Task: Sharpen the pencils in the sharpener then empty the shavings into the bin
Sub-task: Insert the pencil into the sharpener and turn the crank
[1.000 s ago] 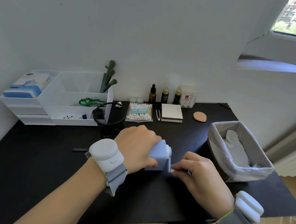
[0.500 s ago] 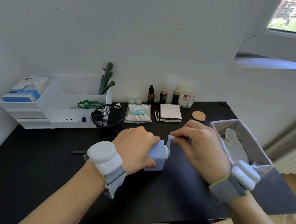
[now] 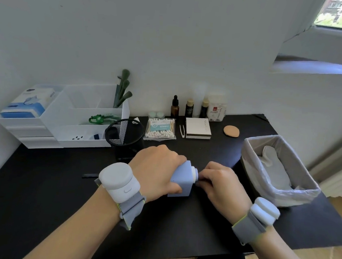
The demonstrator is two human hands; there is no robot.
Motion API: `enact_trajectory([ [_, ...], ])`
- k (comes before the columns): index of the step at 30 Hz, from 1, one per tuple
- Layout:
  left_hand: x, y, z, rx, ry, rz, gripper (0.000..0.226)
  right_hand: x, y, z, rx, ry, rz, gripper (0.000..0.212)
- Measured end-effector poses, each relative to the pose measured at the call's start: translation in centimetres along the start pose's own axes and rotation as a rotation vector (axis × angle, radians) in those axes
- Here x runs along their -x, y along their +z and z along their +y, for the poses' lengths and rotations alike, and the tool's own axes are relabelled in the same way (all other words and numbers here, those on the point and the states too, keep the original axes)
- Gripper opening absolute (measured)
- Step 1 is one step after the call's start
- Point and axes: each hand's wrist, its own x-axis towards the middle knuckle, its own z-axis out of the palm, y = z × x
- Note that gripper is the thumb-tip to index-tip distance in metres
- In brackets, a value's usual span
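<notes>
Sharpener [image 3: 181, 180]: mid-desk [image 3: 42, 191]; my left hand [image 3: 155, 174] wraps it, I judge to brace against cranking.
Right hand [image 3: 220, 184]: fingers curled at its crank side; handle hidden.
Pencil [image 3: 90, 176]: dark end shows behind my left wrist.
Bin [image 3: 278, 196]: near right, handy for shavings.

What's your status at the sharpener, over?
Left hand grips sharpener. Right hand at its crank side, fingers curled. Bin stands right, path clear.

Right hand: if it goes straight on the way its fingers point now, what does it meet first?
The right hand points left, its fingers curled at the crank side of the sharpener. Going on, it would press into the sharpener first, then the left hand gripping it. The crank itself is hidden.
</notes>
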Motion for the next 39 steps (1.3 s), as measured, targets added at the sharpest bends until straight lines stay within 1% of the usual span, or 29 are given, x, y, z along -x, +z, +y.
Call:
enact_trajectory([
  [10, 0.1, -0.2, 0.3, -0.009, -0.028, -0.022, 0.032, 2.4, -1.3, -1.1, -0.04, -0.031, -0.059, 0.011],
  [20, 0.0, -0.3, 0.4, -0.01, -0.038, -0.014, 0.032, 3.8, -4.4, -3.2, -0.024, -0.11, 0.038, 0.007],
  [25, 0.1, -0.4, 0.6, -0.017, -0.039, -0.018, 0.033, 1.8, -5.9, -3.7, -0.018, -0.126, 0.143, 0.012],
  [29, 0.1, -0.5, 0.6, -0.014, -0.034, -0.021, 0.033, -0.8, -5.8, -3.3, 0.016, -0.095, 0.207, 0.016],
  [34, 0.1, -0.7, 0.7, -0.023, -0.023, -0.04, 0.036, -3.7, -3.8, -1.9, 0.027, -0.052, 0.156, 0.016],
  [39, 0.1, -0.2, 0.4, -0.029, -0.019, -0.021, 0.036, -3.3, -1.3, -0.5, 0.049, 0.008, -0.011, 0.017],
])
